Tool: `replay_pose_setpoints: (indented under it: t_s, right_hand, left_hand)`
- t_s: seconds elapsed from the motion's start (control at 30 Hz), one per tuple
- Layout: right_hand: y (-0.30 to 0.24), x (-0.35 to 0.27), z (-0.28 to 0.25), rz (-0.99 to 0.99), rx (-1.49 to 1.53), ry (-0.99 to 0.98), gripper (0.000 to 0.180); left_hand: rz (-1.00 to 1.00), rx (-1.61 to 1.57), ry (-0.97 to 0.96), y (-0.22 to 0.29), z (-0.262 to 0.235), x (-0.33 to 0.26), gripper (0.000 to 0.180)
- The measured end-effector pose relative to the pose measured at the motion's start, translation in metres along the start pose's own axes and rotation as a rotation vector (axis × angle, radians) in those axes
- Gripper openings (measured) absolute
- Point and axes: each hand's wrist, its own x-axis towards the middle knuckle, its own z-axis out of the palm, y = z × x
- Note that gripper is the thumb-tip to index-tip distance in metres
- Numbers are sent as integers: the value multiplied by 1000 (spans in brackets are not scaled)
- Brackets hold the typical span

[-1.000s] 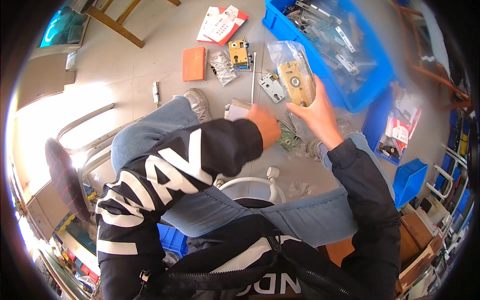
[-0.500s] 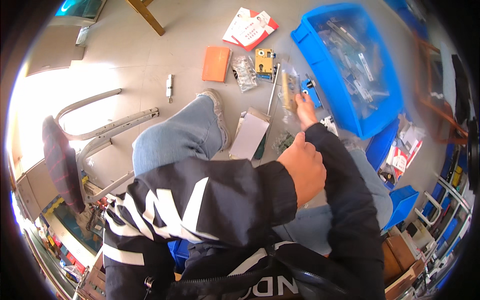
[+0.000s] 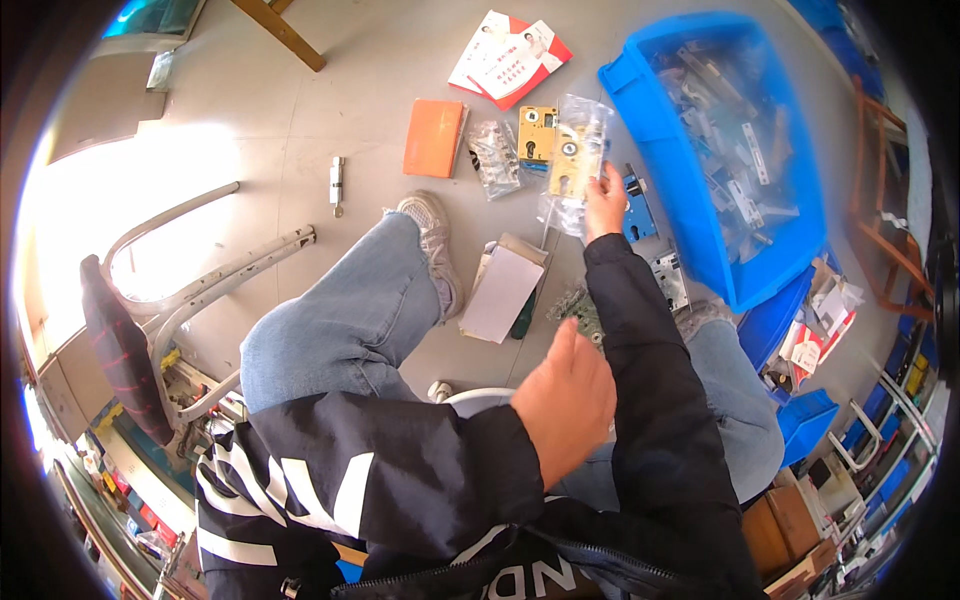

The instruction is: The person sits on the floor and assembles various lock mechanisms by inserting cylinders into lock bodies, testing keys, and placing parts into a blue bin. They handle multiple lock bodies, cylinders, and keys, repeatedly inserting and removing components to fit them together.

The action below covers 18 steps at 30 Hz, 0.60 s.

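Note:
My right hand (image 3: pixel 603 207) grips the lower right edge of a clear plastic bag with a gold mortise lock case (image 3: pixel 571 165) inside. The case shows a round hub and a keyhole-shaped opening. Behind it on the floor lies a loose gold lock case (image 3: pixel 537 133), partly covered by the bag. A blue lock case (image 3: pixel 638 207) is just right of my right hand. My left hand (image 3: pixel 568 405) hovers over my lap, near my right forearm, its fingers curled and their inner side hidden. Beyond it lies a greenish bag of small parts (image 3: pixel 581 313).
A large blue bin (image 3: pixel 668 170) of bagged metal parts stands at the right. Around the floor are an orange box (image 3: pixel 433 137), red-and-white leaflets (image 3: pixel 517 62), a bag of hardware (image 3: pixel 495 160), a white box (image 3: pixel 504 292), a silver lock cylinder (image 3: pixel 336 185) and a metal chair frame (image 3: pixel 215 260).
The bagged lock case has turned from nearly edge-on to face-up, beside the loose gold one. My left hand has moved left and down, toward my lap.

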Motion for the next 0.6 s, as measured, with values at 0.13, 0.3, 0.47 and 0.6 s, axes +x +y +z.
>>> replay_pose_setpoints:
  t_s: [0.13,0.3,0.47,0.6]
  right_hand:
    - [-3,25,-31,-186,-256,5,46]
    - [-20,66,-29,-195,-540,-45,43]
    - [-20,110,-5,-305,-600,-117,40]
    - [-15,135,8,-287,-593,-121,38]
  left_hand:
    - [71,-37,-73,13,-4,-5,29]
    - [50,-9,-86,11,-8,0,30]
    - [26,-70,-134,5,-17,2,32]
    - [16,-83,-207,-5,-21,2,33]
